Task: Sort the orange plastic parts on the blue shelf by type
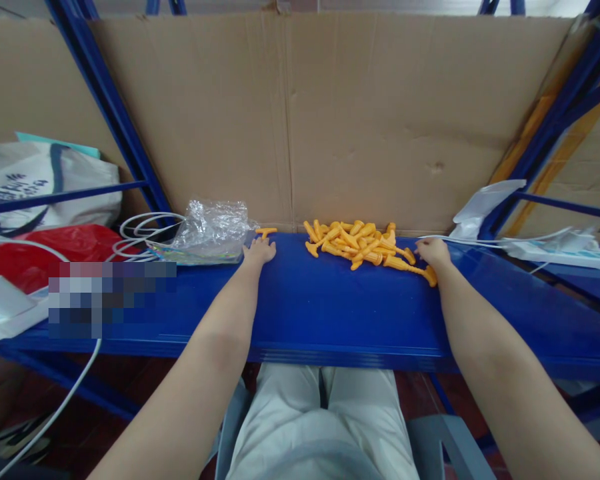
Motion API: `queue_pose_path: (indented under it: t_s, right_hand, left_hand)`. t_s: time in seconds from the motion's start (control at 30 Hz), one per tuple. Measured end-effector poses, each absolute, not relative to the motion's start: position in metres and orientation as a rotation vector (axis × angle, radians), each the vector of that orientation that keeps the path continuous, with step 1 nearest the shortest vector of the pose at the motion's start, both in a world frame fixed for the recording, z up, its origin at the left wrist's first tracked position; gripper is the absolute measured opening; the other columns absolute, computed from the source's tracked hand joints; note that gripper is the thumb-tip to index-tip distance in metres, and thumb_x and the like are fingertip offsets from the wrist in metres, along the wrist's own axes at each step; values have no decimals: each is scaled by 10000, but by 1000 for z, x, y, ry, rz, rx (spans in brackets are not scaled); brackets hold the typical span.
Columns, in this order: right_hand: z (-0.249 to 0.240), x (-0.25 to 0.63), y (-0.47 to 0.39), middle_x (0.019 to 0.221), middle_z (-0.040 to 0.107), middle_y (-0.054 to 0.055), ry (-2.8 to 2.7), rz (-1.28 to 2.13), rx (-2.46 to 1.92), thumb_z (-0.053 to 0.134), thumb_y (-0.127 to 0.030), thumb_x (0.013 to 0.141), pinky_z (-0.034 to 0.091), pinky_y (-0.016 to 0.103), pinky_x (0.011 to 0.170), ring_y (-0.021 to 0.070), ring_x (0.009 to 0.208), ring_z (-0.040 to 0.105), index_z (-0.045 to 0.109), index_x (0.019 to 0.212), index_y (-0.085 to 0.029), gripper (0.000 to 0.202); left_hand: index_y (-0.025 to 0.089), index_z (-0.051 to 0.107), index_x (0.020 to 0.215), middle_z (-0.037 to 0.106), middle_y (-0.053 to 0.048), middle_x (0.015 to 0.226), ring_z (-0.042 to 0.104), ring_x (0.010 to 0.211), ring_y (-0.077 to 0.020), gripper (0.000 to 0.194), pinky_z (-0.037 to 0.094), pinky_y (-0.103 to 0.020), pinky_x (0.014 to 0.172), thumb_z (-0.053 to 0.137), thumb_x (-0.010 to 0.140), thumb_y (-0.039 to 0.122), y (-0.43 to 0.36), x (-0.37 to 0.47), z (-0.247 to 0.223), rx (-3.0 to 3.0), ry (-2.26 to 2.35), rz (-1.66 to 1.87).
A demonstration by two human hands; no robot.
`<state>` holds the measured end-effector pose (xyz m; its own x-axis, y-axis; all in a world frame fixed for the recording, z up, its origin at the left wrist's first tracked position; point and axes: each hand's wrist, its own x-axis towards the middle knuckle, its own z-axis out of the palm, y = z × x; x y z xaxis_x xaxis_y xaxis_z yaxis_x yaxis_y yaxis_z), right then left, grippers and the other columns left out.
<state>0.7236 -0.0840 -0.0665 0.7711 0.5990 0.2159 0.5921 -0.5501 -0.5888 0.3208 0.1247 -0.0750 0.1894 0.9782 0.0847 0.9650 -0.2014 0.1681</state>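
Note:
Several yellow-orange plastic pieces (365, 247), shaped like small T-handled hammers, lie in a loose pile against the cardboard at the back of the blue shelf. One more such piece (266, 231) lies apart, just beyond the fingertips of my left hand (259, 252). That hand rests on the shelf with its fingers spread, holding nothing I can see. At the pile's right end is my right hand (434, 252), its fingers loosely bent and pointing left. A yellow-orange piece (430, 275) lies close by its wrist. I see nothing held in the right hand, though its palm is hidden.
Left of my left hand lies a clear plastic bag (213, 230) beside coiled white cable (143, 233). Red plastic (80, 241) and a cloth bag (55, 180) sit farther left. White power strips flank the blue shelf (350, 320). Cardboard (380, 113) walls the back between blue posts.

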Motion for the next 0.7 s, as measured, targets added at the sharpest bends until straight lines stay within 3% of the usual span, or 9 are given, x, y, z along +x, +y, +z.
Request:
queue_pose_path:
  t_s: [0.23, 0.37, 0.53, 0.7]
  right_hand:
    - [-65, 721, -83, 918, 777, 127, -889, 3, -2331, 503, -172, 892, 540, 305, 784, 235, 842, 727, 774, 1045, -130, 314]
    - [-66, 722, -83, 939, 778, 136, -904, 2, -2343, 492, -180, 900, 547, 313, 785, 242, 847, 729, 770, 1075, -125, 333]
    - [-66, 723, -82, 994, 776, 154, -901, 1, -2354, 494, -183, 907, 549, 328, 825, 254, 872, 734, 769, 1101, -121, 342]
    - [-68, 724, -82, 987, 778, 128, -886, 2, -2350, 518, -177, 894, 549, 319, 842, 236, 872, 733, 767, 1115, -145, 334]
  left_hand:
    - [206, 512, 1488, 442, -138, 1595, 417, 1464, -343, 568, 347, -590, 1183, 344, 972, 373, 125, 320, -77, 2389, 1956, 414]
    - [206, 611, 1389, 517, -145, 1522, 524, 1371, -326, 503, 434, -505, 1129, 412, 937, 303, 120, 319, -75, 2419, 1981, 488]
    - [171, 694, 1265, 614, -157, 1394, 582, 1297, -318, 444, 488, -444, 1064, 427, 913, 217, 111, 321, -67, 2492, 2014, 520]
    - [104, 663, 1309, 613, -198, 1387, 601, 1281, -315, 467, 494, -400, 1055, 432, 916, 207, 107, 324, -64, 2482, 2030, 448]
